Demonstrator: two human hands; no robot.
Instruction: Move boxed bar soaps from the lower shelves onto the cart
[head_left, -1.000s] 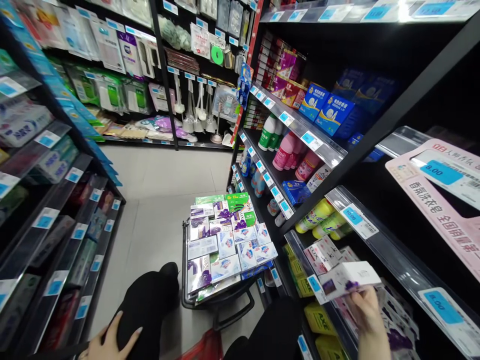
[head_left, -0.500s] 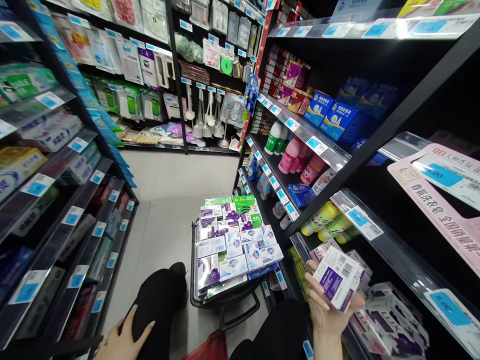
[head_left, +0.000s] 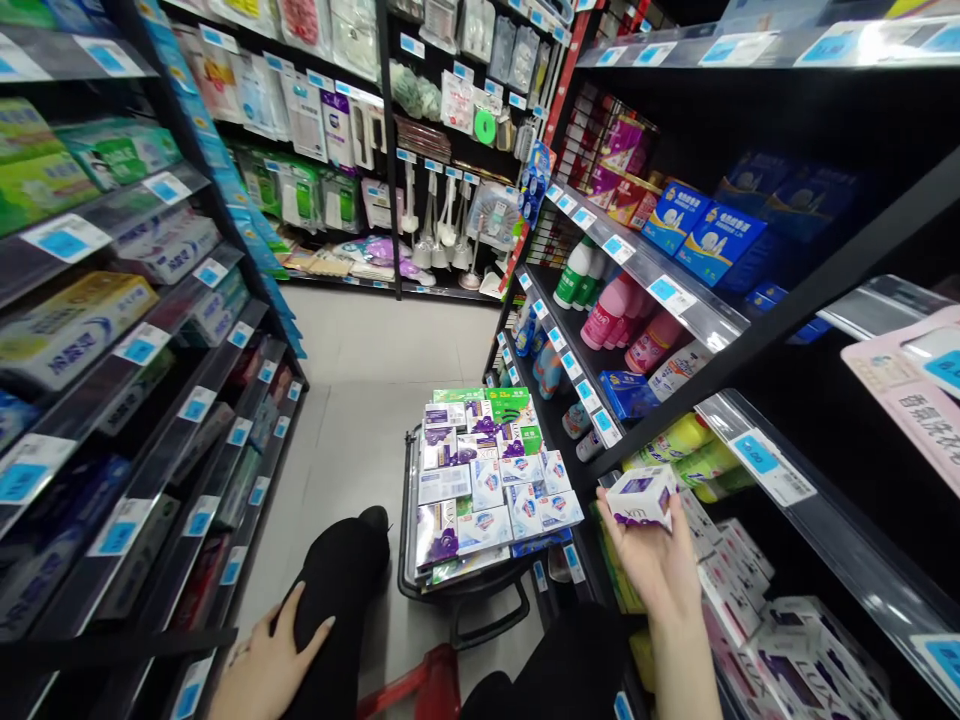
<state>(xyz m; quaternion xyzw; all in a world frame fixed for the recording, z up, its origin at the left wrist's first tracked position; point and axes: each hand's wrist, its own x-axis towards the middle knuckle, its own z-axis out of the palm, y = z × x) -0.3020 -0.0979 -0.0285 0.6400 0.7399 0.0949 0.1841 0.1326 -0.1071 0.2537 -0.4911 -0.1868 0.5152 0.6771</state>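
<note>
My right hand (head_left: 651, 560) holds a white and purple LUX soap box (head_left: 642, 498) in front of the right-hand shelf, the box tipped with its printed side toward me. Below and to the right of that hand, rows of LUX soap boxes (head_left: 806, 650) fill a low shelf. My left hand (head_left: 274, 650) rests on my black-trousered left knee with fingers spread, holding nothing. Between my legs and the shelf, a black basket (head_left: 409, 575) is topped with a layer of soap boxes (head_left: 486, 528), white-blue and purple-white, with green ones at the far end.
A left shelf rack (head_left: 139, 440) carries toothpaste boxes. Pink bottles (head_left: 609, 312) and blue boxes (head_left: 716, 240) stand on the right rack (head_left: 750, 345). Hanging goods line the back wall. Grey floor tiles (head_left: 300, 430) run between. A red plastic piece (head_left: 431, 680) lies at my feet.
My right hand has turned the LUX box over and moved slightly upward from the shelf stock. The view has swung a little left. My left hand stays on the knee.
</note>
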